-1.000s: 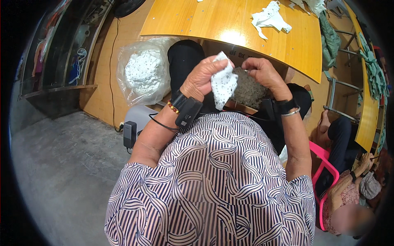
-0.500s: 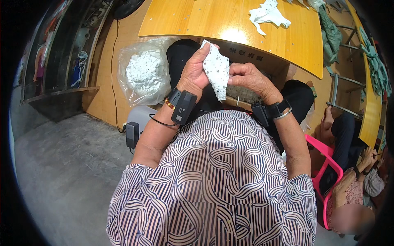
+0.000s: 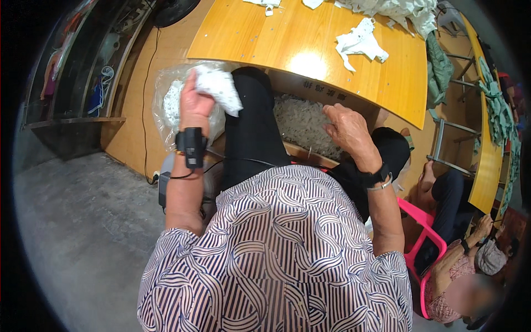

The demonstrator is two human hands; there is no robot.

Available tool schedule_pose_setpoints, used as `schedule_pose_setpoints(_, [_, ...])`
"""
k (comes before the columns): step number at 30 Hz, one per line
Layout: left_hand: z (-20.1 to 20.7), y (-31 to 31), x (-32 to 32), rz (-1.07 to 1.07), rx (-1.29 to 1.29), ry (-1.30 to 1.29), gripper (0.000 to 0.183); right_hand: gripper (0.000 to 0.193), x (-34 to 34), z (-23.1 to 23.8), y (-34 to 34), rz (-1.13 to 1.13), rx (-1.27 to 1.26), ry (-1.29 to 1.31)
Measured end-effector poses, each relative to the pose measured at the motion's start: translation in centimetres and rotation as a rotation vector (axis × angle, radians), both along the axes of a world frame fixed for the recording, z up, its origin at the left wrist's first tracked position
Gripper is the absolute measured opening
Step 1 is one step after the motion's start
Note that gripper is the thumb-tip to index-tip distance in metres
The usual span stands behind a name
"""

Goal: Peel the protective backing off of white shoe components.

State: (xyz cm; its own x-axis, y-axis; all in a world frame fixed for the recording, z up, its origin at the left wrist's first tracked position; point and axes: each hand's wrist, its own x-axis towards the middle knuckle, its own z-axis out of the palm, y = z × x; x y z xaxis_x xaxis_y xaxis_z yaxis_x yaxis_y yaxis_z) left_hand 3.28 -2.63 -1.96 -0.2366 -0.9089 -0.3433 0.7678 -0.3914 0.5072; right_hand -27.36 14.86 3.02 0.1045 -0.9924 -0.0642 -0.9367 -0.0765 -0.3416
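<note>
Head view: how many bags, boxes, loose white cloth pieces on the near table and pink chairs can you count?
Clear bags: 1
Boxes: 1
White cloth pieces on table: 2, plus an uncountable heap
Pink chairs: 1
Total: 5

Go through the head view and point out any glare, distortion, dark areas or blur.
Head view: a bright glare spot sits on the yellow table top; fisheye bends the table's edges and leaves a black rim around the frame; the shelf area at upper left is dim; the seated person at lower right is blurred at the face; the left hand, holding a white cloth piece, is sharp.
</note>
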Motion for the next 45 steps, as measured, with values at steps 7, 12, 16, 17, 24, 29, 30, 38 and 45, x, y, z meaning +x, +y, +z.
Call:
schedule_pose_setpoints(7, [-4.8, -0.7, 7.9, 0.102, -0.051, -1.012, 0.038, 0.012, -4.6, 4.2, -3.7, -0.286, -0.461, -0.066])
schedule_pose_setpoints(12, [-14.2, 1.9, 12.9, 0.192, 0.128, -0.871, 0.052, 0.017, -7.7, 3.5, -8.1, -0.368, -0.471, 0.058])
schedule_pose_setpoints(16, [-10.1, 2.1, 8.9, 0.185, 0.472, -0.391, 0.053, 0.018, -7.9, 3.6, -10.2, -0.292, -0.452, -0.001])
schedule_pose_setpoints(17, [-10.0, 2.4, 9.1, 0.078, 0.345, -0.438, 0.053, 0.018, -7.0, 3.5, -10.9, -0.275, -0.455, -0.008])
schedule_pose_setpoints(24, [-2.1, 2.3, 2.1, -0.05, 0.16, -0.243, 0.029, 0.01, -9.1, 2.4, -12.5, -0.253, -0.563, -0.066])
schedule_pose_setpoints(29, [4.7, 3.3, -2.2, -0.303, -0.177, -0.088, 0.028, 0.01, -10.2, 7.3, -11.4, -0.422, -0.433, -1.131])
schedule_pose_setpoints(30, [5.7, 3.5, -3.4, -0.364, -0.258, -0.034, 0.029, 0.01, -9.9, 8.2, -11.1, -0.415, -0.428, -1.132])
schedule_pose_setpoints(38, [6.6, 7.4, -15.4, -0.693, -0.269, 0.072, 0.053, 0.016, -8.2, 9.7, -9.6, -0.08, -0.411, -1.466])
schedule_pose_setpoints(45, [5.5, 3.7, -21.2, -0.694, -0.156, 0.182, 0.065, 0.014, -11.7, 6.1, -7.2, -0.251, -0.352, -1.745])
